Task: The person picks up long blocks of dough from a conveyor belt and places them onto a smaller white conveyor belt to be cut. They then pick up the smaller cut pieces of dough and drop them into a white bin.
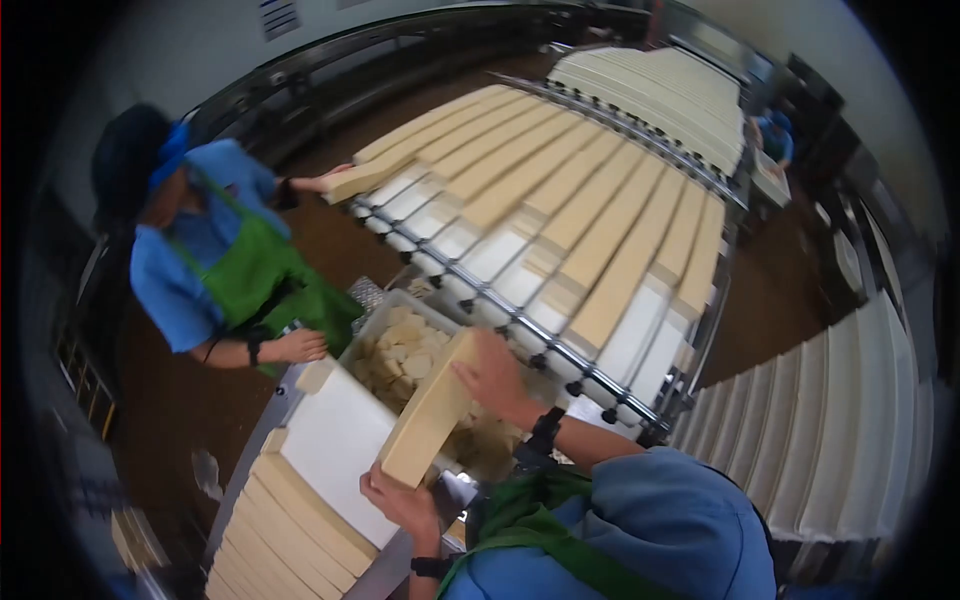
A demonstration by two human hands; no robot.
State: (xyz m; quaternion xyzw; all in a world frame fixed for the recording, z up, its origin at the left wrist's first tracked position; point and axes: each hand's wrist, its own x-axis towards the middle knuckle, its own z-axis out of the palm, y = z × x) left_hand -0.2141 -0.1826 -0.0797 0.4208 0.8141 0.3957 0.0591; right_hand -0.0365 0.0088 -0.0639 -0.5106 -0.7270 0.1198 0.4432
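A long, pale cream block (428, 425), which looks like a stack of thin dough sheets, is held at a tilt in front of me. My left hand (403, 503) grips its lower end, fingers wrapped round the edge. Around the upper end is my right hand (493, 378), closed on its side and top. Beneath the block stands a bin (362, 338) of flat, rounded pale pieces (400, 352). To the left, a white board (338, 415) carries several similar blocks (290, 515) lying side by side.
Ahead, a conveyor (470, 285) with metal rails bears rows of long pale strips (620, 250). A co-worker (225, 250) in a green apron stands at left, touching a strip. Another person (775, 138) is far right. Ridged white trays (810, 420) are stacked at right.
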